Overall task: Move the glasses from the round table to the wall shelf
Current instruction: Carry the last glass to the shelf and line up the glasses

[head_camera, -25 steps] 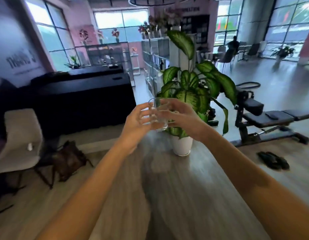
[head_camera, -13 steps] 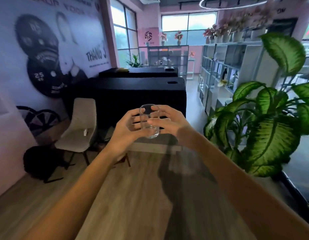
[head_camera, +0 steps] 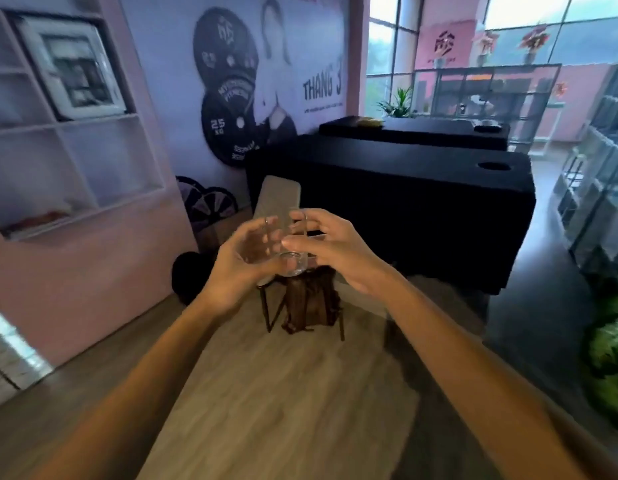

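At your ten o'clock the wall shelf (head_camera: 75, 161) is white against pink wall (head_camera: 93, 289); the glass (head_camera: 290, 251) is clear; black counter (head_camera: 422, 209) at one o'clock; green mottled leaves (head_camera: 609, 362) at four.

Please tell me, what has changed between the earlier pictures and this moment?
The view has swung left: the large green plant slid to the right edge, and the white wall shelf came into sight on the left. The clear drinking glass stays held between the left hand and the right hand, as before.

View swung left
Wall shelf (head_camera: 75, 140) now in frame at left; potted plant (head_camera: 609, 358) shifted to right edge
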